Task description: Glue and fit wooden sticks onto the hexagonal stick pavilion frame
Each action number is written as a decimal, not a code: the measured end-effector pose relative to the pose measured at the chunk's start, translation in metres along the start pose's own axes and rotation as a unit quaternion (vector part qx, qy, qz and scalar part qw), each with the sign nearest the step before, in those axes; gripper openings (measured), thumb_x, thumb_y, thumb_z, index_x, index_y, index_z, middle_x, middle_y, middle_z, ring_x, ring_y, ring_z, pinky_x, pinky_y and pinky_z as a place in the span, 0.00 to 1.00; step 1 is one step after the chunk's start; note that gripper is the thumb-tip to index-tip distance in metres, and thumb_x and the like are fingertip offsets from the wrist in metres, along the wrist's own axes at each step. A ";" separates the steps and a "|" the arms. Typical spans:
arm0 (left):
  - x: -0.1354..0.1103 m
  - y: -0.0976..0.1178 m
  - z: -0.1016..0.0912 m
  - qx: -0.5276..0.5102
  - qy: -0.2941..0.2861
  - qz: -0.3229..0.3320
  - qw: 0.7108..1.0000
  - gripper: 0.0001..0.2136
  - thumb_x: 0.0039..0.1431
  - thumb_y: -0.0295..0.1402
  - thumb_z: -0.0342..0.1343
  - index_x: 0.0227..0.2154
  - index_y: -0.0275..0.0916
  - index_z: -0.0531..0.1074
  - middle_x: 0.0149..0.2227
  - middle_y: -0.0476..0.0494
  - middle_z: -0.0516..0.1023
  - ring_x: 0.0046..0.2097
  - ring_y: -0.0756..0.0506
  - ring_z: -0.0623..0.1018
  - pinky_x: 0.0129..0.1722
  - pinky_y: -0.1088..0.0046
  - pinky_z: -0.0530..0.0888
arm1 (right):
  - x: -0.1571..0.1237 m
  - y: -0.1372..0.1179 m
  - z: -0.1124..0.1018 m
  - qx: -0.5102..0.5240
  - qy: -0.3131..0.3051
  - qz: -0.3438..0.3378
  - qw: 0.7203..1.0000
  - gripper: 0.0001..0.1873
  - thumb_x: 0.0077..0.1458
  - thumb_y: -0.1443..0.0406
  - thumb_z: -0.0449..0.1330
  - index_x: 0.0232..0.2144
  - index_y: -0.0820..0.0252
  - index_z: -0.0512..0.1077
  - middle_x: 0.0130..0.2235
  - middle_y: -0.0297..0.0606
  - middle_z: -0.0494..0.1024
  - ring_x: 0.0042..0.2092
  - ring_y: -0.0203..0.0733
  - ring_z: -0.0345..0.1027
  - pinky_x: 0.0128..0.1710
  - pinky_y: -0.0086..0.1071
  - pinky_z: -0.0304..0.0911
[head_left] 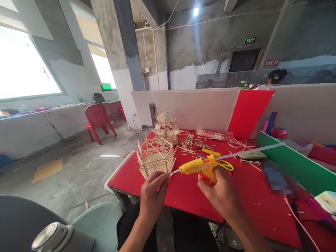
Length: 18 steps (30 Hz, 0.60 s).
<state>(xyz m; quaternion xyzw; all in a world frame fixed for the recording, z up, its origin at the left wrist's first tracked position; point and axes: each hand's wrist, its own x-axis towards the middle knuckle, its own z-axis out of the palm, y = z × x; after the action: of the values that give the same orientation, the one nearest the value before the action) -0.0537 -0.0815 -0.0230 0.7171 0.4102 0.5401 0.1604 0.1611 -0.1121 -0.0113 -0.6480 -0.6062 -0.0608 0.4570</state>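
My right hand [219,189] is wrapped round the handle of a yellow hot glue gun [195,166], with a long clear glue stick [249,151] poking out of its back. The gun's metal nozzle points left and meets a small wooden stick [170,175] pinched in my left hand [154,187]. Just beyond my left fingers stands an open, many-sided frame of wooden sticks [156,157]. Behind it rises a tiered stick pagoda [166,127] with a pointed roof.
Loose sticks [188,139], a bagged stick bundle [214,135], a yellow utility knife [211,152] and yellow-handled scissors [226,165] lie on the red table [189,196]. A green divider [291,161] edges the right side. A bin [98,224] stands lower left. Someone's head shows behind the partition.
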 end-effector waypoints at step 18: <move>-0.002 -0.002 -0.002 0.013 -0.003 0.029 0.999 0.11 0.62 0.25 0.57 0.39 0.44 0.83 0.35 0.45 0.81 0.36 0.48 0.80 0.34 0.77 0.74 | 0.000 -0.002 -0.002 0.000 -0.014 0.028 1.000 0.09 0.50 0.57 0.57 0.31 0.57 0.69 0.25 0.34 0.74 0.21 0.39 0.63 0.21 0.31 0.57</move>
<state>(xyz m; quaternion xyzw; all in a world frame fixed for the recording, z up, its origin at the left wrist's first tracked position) -0.0562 -0.0818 -0.0250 0.7323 0.3953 0.5374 0.1365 0.1610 -0.1135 -0.0090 -0.6657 -0.5943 -0.0392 0.4496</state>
